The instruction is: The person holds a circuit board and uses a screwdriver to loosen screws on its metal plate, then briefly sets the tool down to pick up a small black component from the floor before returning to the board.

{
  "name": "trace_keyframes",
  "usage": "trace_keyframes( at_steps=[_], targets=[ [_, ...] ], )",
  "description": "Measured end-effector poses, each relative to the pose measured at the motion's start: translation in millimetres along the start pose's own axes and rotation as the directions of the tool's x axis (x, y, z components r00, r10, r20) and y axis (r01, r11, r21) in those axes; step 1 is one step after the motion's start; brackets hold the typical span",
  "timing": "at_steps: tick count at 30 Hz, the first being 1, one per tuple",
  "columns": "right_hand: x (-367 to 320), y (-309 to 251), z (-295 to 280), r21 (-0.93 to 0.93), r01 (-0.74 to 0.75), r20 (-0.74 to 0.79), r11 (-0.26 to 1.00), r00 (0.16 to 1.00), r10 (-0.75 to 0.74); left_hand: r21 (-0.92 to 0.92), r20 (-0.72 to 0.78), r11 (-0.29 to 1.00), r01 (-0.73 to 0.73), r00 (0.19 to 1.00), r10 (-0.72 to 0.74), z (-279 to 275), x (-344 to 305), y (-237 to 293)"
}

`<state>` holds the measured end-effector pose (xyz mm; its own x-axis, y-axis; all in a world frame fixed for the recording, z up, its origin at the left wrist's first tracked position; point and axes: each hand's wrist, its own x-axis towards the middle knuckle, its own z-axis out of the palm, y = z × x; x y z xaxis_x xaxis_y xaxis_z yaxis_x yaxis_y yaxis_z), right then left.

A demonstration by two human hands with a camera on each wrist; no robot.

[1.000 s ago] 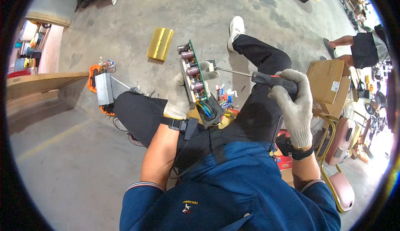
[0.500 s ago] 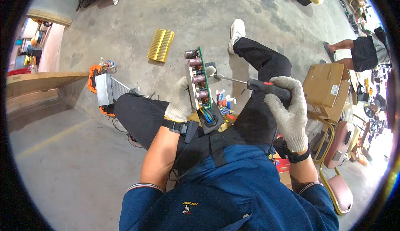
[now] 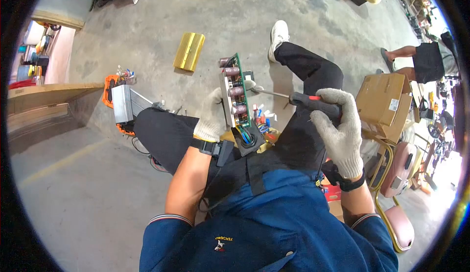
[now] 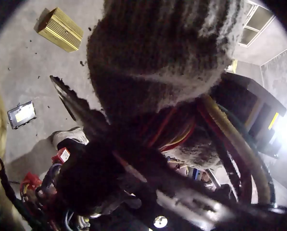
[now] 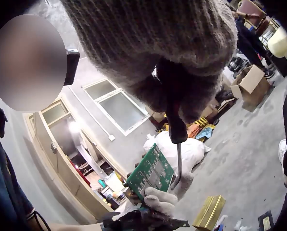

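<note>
Left grip (image 3: 214,111) is holding the circuit board (image 3: 239,95) at its two o'clock; right grip (image 3: 344,134) is clasping the screwdriver (image 3: 312,103) at the board's three o'clock. Safe control is likely requiring firm bracing and light, well-aimed pressure.

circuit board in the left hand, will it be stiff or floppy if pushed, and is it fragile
The circuit board looks flat and straight, so it is probably stiff. Its exposed cylindrical parts suggest it could be fragile if knocked. The wires by its lower end look bendy and may tug or snag.
</note>
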<state>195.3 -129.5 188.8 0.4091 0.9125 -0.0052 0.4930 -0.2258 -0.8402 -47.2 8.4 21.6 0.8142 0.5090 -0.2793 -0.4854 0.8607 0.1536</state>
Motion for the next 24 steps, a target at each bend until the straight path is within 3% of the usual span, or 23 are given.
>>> trace_keyframes(
  at_steps=[4, 10, 12, 15, 24],
  targets=[
    [0, 0, -1, -0.003, -0.014, -0.003, 1.0, 1.0, 0.014, -0.022, 0.058, 0.999, -0.032, 0.998, 0.033, 6, 0, -2],
    [0, 1, 1, -0.026, -0.014, -0.03, 1.0, 0.999, 0.013, 0.108, -0.014, 0.993, 0.037, 0.999, -0.035, 9, -3, 2],
    [2, 3, 3, -0.023, -0.004, -0.03, 1.0, 1.0, 0.003, -0.053, -0.042, 0.997, -0.051, 0.998, 0.049, 7, 0, -3],
    [2, 5, 5, -0.04, 0.026, -0.031, 0.999, 0.999, -0.027, 0.049, -0.04, 0.996, -0.068, 0.997, 0.07, 9, -2, -2],
    [3, 6, 7, -0.046, 0.025, -0.03, 0.999, 0.999, -0.026, -0.053, 0.012, 0.998, -0.033, 0.999, 0.033, 2, 0, -1]
  ],
)
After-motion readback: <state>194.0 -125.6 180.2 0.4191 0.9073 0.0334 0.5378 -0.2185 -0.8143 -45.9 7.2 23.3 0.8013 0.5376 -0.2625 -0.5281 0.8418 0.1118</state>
